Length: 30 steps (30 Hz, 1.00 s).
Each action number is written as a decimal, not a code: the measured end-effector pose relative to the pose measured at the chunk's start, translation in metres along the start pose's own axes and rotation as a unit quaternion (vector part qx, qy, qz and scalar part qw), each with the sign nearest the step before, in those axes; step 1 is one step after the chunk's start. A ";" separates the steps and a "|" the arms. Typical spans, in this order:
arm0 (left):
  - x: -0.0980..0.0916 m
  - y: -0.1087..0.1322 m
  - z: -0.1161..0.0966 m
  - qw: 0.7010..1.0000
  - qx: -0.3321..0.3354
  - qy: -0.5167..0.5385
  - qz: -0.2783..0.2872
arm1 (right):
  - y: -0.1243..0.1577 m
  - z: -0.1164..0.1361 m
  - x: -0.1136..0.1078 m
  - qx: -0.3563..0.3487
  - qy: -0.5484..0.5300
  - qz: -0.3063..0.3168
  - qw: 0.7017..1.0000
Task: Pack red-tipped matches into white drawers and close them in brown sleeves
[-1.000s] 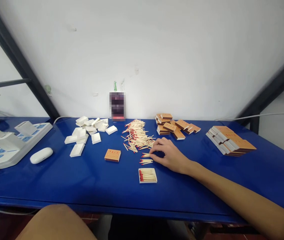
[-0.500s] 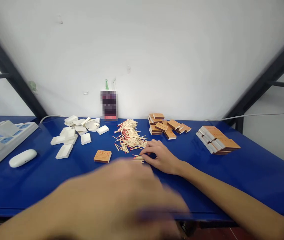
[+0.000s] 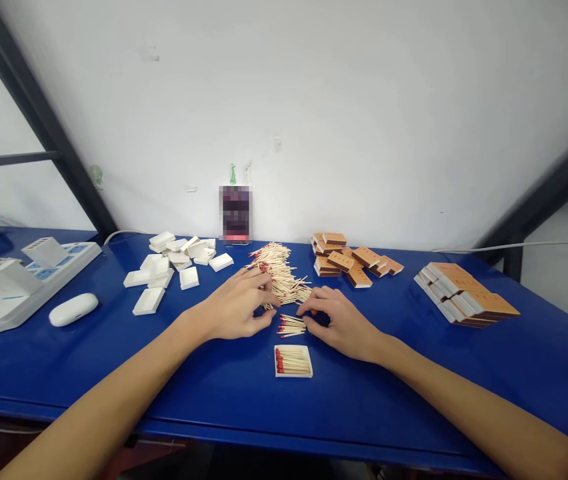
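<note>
My left hand (image 3: 241,303) is at the left edge of a large heap of red-tipped matches (image 3: 287,280). Its fingers are curved and apart, with nothing visible between thumb and forefinger. Opposite it, my right hand (image 3: 341,323) has thumb and forefinger closed at the plain ends of a small group of matches (image 3: 291,325) lying on the table. Nearer to me sits a white matchbox tray (image 3: 311,374) with a layer of matches inside, red heads to the left.
White trays (image 3: 149,300) lie scattered at the left. Orange matchbox sleeves (image 3: 361,277) are piled at the back, and stacked matchboxes (image 3: 457,293) stand right. A power strip (image 3: 77,260), a white oval case (image 3: 74,310) and a blurred-out screen (image 3: 235,215) are also on the blue table (image 3: 204,407).
My left hand has moved from the blurred foreground forward to the match heap, uncovering the filled tray. The orange matchbox at the left no longer shows. The view has shifted slightly.
</note>
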<state>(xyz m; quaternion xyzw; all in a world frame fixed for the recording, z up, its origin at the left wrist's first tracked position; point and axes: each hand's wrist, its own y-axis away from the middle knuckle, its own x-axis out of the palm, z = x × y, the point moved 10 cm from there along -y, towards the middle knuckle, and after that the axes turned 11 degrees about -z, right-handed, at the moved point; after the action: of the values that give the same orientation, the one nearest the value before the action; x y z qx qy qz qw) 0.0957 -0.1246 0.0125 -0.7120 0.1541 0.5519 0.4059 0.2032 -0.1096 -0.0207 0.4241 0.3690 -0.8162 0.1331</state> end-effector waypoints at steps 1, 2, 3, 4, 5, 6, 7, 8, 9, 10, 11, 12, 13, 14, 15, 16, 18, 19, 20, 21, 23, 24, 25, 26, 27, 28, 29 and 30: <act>0.001 0.001 -0.002 1.000 -0.006 0.005 0.004 | 0.000 -0.001 -0.001 0.002 0.000 -0.005 1.000; 0.003 0.003 -0.004 1.000 -0.013 0.009 0.007 | -0.001 -0.002 -0.002 0.006 0.001 -0.012 1.000; 0.005 0.005 -0.006 1.000 -0.017 0.013 0.009 | -0.001 -0.004 -0.004 0.012 0.001 -0.020 1.000; 0.008 0.006 -0.007 1.000 -0.020 0.014 0.011 | -0.001 -0.006 -0.006 0.020 0.001 -0.028 0.999; 0.010 0.007 -0.009 1.000 -0.021 0.011 0.011 | -0.001 -0.008 -0.007 0.027 -0.001 -0.035 0.999; 0.012 0.008 -0.011 1.000 -0.020 0.008 0.011 | -0.001 -0.009 -0.008 0.030 -0.004 -0.037 0.999; 0.012 0.009 -0.012 1.000 -0.019 0.004 0.009 | -0.001 -0.009 -0.008 0.028 -0.008 -0.036 0.999; 0.013 0.009 -0.013 1.000 -0.017 0.000 0.007 | -0.001 -0.008 -0.007 0.022 -0.012 -0.032 0.999; 0.012 0.009 -0.013 1.000 -0.015 -0.003 0.005 | 0.000 -0.006 -0.005 0.014 -0.014 -0.027 0.999; 0.012 0.009 -0.013 1.000 -0.015 -0.003 0.003 | 0.000 -0.005 -0.004 0.008 -0.010 -0.025 1.000; 0.011 0.008 -0.013 1.000 -0.014 -0.002 0.002 | 0.000 -0.004 -0.004 0.005 -0.001 -0.026 1.000; 0.010 0.008 -0.013 1.000 -0.013 0.002 0.001 | 0.000 -0.005 -0.004 0.008 0.014 -0.031 0.999; 0.010 0.008 -0.013 1.000 -0.012 0.006 -0.003 | 0.001 -0.007 -0.005 0.016 0.032 -0.038 0.999; 0.009 0.008 -0.012 1.000 -0.011 0.009 -0.006 | 0.001 -0.010 -0.007 0.028 0.053 -0.046 0.997; 0.008 0.008 -0.012 1.000 -0.012 0.011 -0.010 | 0.001 -0.014 -0.008 0.041 0.072 -0.053 0.995; 0.008 0.008 -0.011 1.000 -0.013 0.012 -0.012 | 0.002 -0.017 -0.010 0.053 0.088 -0.058 0.993; 0.009 0.009 -0.010 1.000 -0.016 0.009 -0.006 | 0.002 -0.022 -0.012 0.071 0.110 -0.062 0.989; 0.011 0.009 -0.010 1.000 -0.016 0.009 0.000 | 0.002 -0.024 -0.012 0.077 0.117 -0.062 0.988; 0.012 0.010 -0.011 1.000 -0.015 0.012 0.007 | 0.002 -0.025 -0.012 0.082 0.120 -0.060 0.988; 0.012 0.010 -0.012 1.000 -0.014 0.016 0.011 | 0.002 -0.026 -0.012 0.085 0.119 -0.056 0.988; 0.012 0.010 -0.014 0.999 -0.009 0.027 0.014 | 0.002 -0.027 -0.011 0.088 0.112 -0.051 0.988; 0.012 0.010 -0.015 0.999 -0.006 0.033 0.015 | 0.002 -0.027 -0.010 0.087 0.106 -0.049 0.989; 0.012 0.010 -0.017 0.999 -0.002 0.037 0.016 | 0.002 -0.026 -0.010 0.083 0.100 -0.048 0.990; 0.011 0.009 -0.017 0.999 0.000 0.039 0.016 | 0.001 -0.025 -0.009 0.080 0.095 -0.046 0.991; 0.011 0.009 -0.017 0.999 0.001 0.037 0.013 | 0.001 -0.024 -0.009 0.076 0.090 -0.044 0.992; 0.010 0.008 -0.015 0.999 -0.002 0.031 0.009 | 0.001 -0.024 -0.008 0.072 0.085 -0.040 0.993; 0.009 0.008 -0.013 1.000 -0.007 0.022 0.001 | 0.001 -0.023 -0.008 0.069 0.081 -0.038 0.994; 0.008 0.007 -0.010 1.000 -0.013 0.012 -0.008 | 0.001 -0.023 -0.007 0.067 0.076 -0.035 0.994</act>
<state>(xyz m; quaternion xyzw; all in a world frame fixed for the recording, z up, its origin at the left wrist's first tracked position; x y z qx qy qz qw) 0.1002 -0.1348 0.0028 -0.7247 0.1457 0.5422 0.3994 0.2218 -0.0945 -0.0242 0.4799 0.3374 -0.8084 0.0473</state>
